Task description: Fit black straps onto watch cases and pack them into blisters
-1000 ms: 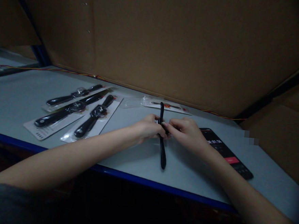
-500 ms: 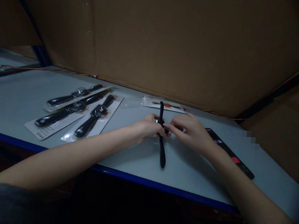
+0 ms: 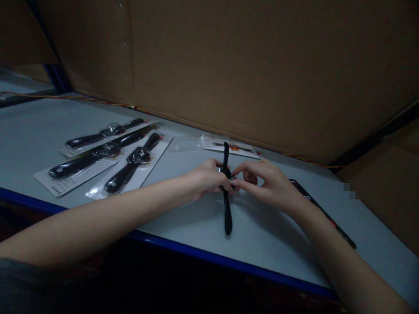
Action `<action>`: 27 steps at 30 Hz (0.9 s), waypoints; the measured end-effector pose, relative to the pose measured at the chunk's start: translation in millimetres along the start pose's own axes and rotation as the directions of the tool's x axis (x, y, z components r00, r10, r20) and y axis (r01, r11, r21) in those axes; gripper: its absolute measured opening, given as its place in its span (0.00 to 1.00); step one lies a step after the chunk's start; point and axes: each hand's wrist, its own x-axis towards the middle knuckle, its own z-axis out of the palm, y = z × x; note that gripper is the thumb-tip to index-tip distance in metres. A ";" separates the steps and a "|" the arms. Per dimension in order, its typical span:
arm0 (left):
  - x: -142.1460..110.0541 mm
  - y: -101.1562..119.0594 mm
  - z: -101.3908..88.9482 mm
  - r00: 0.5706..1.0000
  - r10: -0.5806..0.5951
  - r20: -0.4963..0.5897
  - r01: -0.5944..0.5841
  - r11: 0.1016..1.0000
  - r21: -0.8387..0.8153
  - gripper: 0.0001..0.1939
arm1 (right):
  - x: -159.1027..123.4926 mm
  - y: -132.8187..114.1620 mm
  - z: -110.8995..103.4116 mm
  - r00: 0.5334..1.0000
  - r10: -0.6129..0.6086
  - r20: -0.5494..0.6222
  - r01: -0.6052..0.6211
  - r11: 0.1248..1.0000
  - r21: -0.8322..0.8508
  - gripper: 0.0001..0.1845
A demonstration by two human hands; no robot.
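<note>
A black wristwatch (image 3: 226, 207) stands on edge on the grey table (image 3: 24, 139), its strap running toward me and away. My left hand (image 3: 208, 177) is closed around the watch's case from the left. My right hand (image 3: 265, 182) pinches the case from the right with thumb and forefinger, its other fingers curled. What the fingertips touch on the case is too small to make out.
Three packaged black watches (image 3: 102, 155) lie on white cards at the left. A clear packet with a card (image 3: 231, 147) lies behind the hands. A dark phone (image 3: 325, 215) lies under my right forearm. Cardboard walls (image 3: 255, 60) close the back and right; the table's blue edge (image 3: 195, 252) is near me.
My right hand has rolled palm-inward and lifted slightly at the watch's case, and my forearm now covers more of the phone. The watch and my left hand have hardly moved.
</note>
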 end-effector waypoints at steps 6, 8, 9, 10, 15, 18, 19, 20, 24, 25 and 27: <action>-2.4 0.0 1.9 1.000 -0.002 0.016 0.003 0.999 -0.046 0.24 | 3.2 -7.8 12.0 0.990 0.131 -0.046 -0.132 0.991 -0.018 0.21; -1.3 -0.1 1.5 0.999 0.021 0.045 -0.020 0.999 -0.035 0.20 | 2.9 -9.5 12.3 0.971 0.235 -0.039 -0.229 0.966 0.120 0.22; -0.7 -0.1 1.2 0.998 0.025 0.052 -0.023 0.999 -0.034 0.20 | 2.3 -9.8 10.9 0.963 0.267 -0.038 -0.257 0.951 0.171 0.22; -0.2 0.1 0.9 0.998 0.025 0.050 -0.024 0.999 -0.037 0.20 | 1.5 -9.6 8.5 0.960 0.276 -0.044 -0.262 0.944 0.199 0.20; 0.0 1.3 0.5 1.000 0.011 -0.027 -0.012 1.000 -0.010 0.24 | -2.1 -4.5 -5.9 0.995 0.098 0.003 -0.098 0.991 0.088 0.13; -0.8 1.3 1.0 1.000 0.014 0.006 -0.014 1.000 -0.009 0.24 | -1.2 -0.9 -5.0 0.999 0.024 0.021 -0.023 1.000 -0.016 0.08; -1.2 1.4 1.2 1.000 0.014 0.024 -0.013 1.000 -0.019 0.24 | -0.5 -0.5 -2.6 1.000 0.015 0.021 -0.014 0.999 -0.042 0.09; -1.6 1.5 1.4 0.999 0.012 0.036 -0.011 1.000 -0.028 0.23 | 0.3 -0.8 0.6 1.000 0.019 0.021 -0.017 0.998 -0.056 0.11; -3.1 1.7 1.3 1.000 0.016 0.019 -0.015 1.000 -0.016 0.25 | 2.6 -6.4 13.7 0.978 0.208 0.022 -0.209 0.970 0.123 0.18; -3.3 1.6 1.1 1.000 0.021 0.003 -0.021 1.000 -0.004 0.26 | 2.7 -7.9 15.3 0.961 0.274 0.039 -0.276 0.936 0.219 0.18; -3.2 1.1 0.6 0.999 0.031 -0.011 -0.031 0.999 0.008 0.26 | 2.4 -9.6 15.2 0.932 0.356 0.071 -0.356 0.857 0.373 0.20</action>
